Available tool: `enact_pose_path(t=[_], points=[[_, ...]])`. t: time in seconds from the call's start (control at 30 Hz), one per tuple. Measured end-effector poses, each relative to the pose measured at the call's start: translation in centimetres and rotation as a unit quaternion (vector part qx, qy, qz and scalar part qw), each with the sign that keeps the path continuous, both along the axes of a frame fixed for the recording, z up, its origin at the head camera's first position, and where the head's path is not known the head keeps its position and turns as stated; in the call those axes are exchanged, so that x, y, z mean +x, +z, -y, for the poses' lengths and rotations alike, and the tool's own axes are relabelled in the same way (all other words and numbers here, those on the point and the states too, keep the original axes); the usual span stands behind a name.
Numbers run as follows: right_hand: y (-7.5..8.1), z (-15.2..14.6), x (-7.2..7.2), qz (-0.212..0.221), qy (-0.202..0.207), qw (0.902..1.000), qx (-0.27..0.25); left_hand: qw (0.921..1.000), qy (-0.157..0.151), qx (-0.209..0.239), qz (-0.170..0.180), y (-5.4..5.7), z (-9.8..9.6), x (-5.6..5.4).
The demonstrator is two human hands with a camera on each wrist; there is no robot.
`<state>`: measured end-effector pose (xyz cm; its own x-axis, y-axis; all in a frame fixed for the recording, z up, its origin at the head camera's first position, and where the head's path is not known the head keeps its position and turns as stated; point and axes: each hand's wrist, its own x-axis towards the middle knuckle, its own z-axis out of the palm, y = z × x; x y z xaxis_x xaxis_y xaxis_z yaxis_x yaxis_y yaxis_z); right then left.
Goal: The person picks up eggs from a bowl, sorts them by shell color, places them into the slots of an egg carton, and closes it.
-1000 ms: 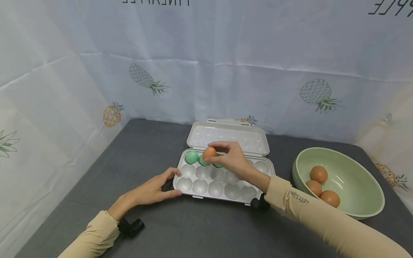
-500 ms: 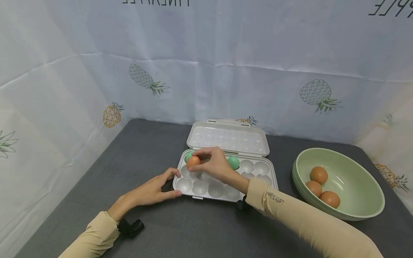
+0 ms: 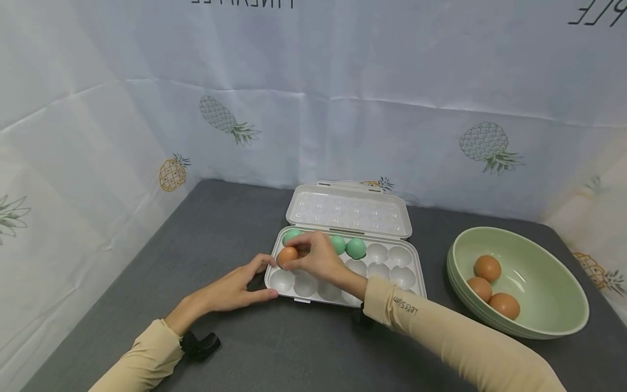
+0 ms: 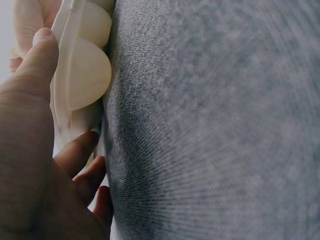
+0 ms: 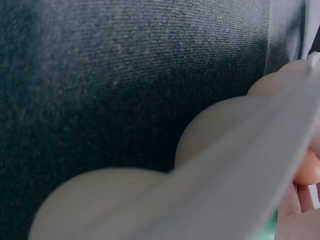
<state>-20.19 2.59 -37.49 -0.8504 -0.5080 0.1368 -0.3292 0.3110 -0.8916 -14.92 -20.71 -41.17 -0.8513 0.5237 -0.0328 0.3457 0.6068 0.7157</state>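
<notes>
In the head view a white plastic egg box (image 3: 421,277) lies with its lid folded back, green eggs (image 3: 356,248) in its back row. My right hand (image 3: 323,256) pinches a brown egg (image 3: 287,256) between thumb and fingers at the left cup of the middle row. Whether the egg touches the cup is hidden. My left hand (image 3: 235,286) holds the box's front left corner, the thumb at the front and a finger on the left rim. In the left wrist view, the left thumb (image 4: 42,55) lies against the rim, other fingers beside the rounded cups.
A pale green bowl (image 3: 543,294) with brown eggs (image 3: 504,306) stands to the right on the dark grey table (image 3: 274,348). The opened lid (image 3: 350,209) lies behind the cups. A white curtain with pineapple prints (image 3: 343,130) hangs at the back and sides.
My right hand has carried the brown egg left and toward me, from over the back row to the left cup of the middle row. The left hand has stayed on the corner.
</notes>
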Motion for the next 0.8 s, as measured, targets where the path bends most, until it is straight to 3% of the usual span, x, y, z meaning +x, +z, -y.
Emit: enact_pose_path(t=[0.53,0.8], points=[[-0.41,0.19,0.23,-0.041,-0.021,0.9979,0.046,0.9998,0.016,-0.01,0.005,-0.06,0.06,0.1],[-0.47,-0.01,0.27,0.002,-0.019,0.9996,0.019,0.9998,0.01,-0.007,-0.015,-0.24,0.17,0.1]])
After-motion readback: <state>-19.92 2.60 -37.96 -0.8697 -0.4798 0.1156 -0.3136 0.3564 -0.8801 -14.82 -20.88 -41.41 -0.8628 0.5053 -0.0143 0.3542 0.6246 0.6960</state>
